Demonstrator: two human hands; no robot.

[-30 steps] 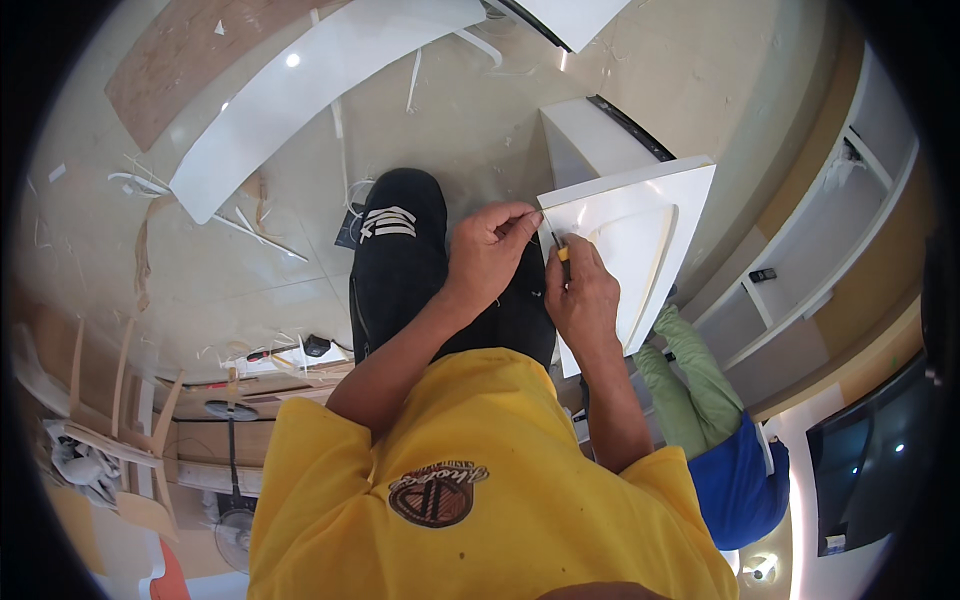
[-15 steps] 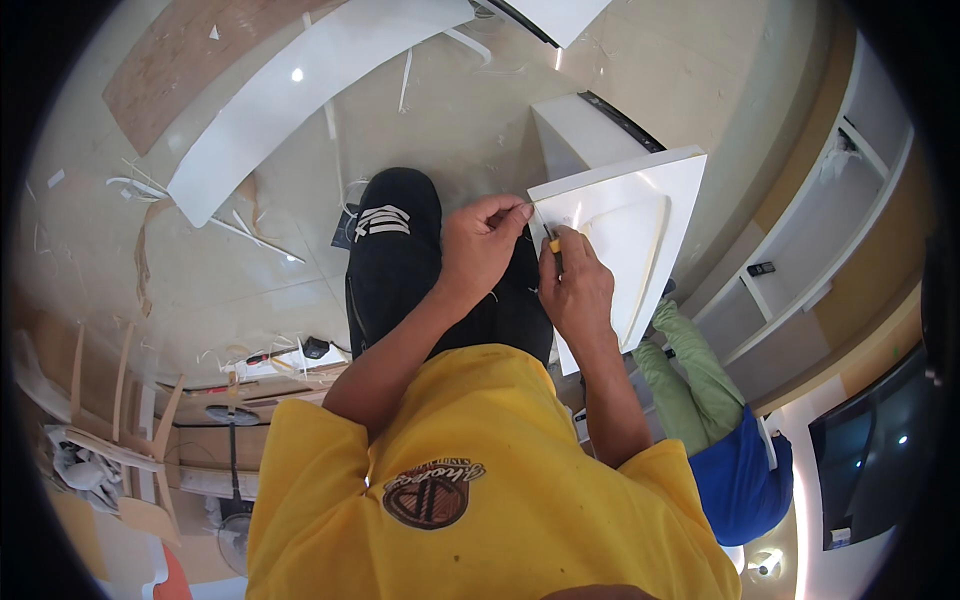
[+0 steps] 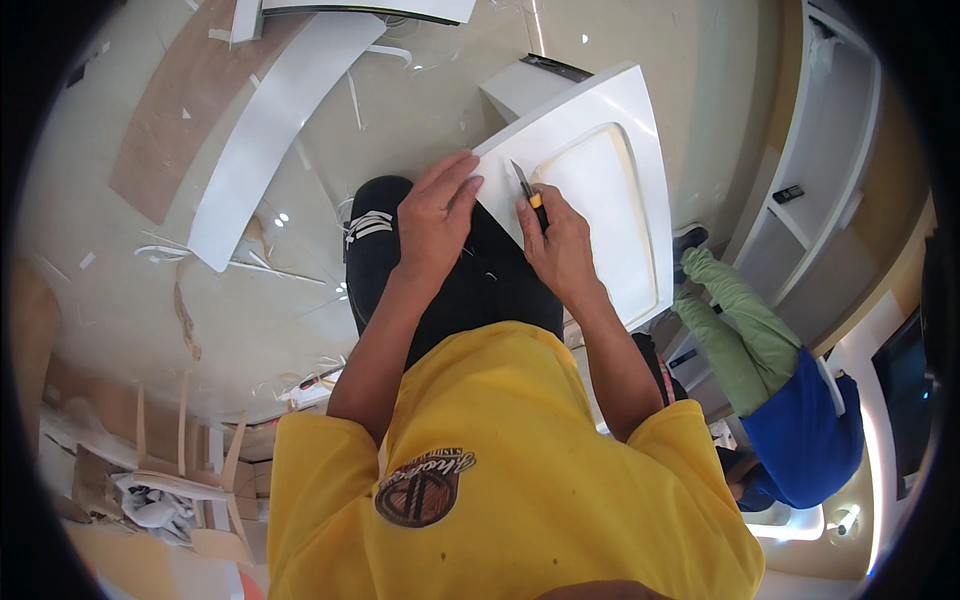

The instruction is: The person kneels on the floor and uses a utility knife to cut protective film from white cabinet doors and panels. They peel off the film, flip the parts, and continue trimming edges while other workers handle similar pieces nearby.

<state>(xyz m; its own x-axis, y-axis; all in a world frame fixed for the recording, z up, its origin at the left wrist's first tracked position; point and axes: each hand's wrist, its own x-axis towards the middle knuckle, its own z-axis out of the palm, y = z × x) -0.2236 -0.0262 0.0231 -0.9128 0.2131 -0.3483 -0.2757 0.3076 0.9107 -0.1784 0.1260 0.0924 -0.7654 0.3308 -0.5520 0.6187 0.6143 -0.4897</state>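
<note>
1. Both hands and the panel are sitting higher and more to the right in view than a second ago, with the knife now lying on the panel's face instead of at its lower edge.
2. One white recessed panel (image 3: 610,190) is resting across the person's dark-trousered lap, tilted.
3. One utility knife (image 3: 528,190) with a yellow body is pointing its blade at the panel's near corner.
4. Right hand (image 3: 560,250) is closing its fingers tight around the knife handle.
5. Left hand (image 3: 435,215) is lying flat, fingers together, pressing the panel's corner edge.
6. One other person in a blue top and green trousers (image 3: 740,330) is sitting just right of the panel.
</note>
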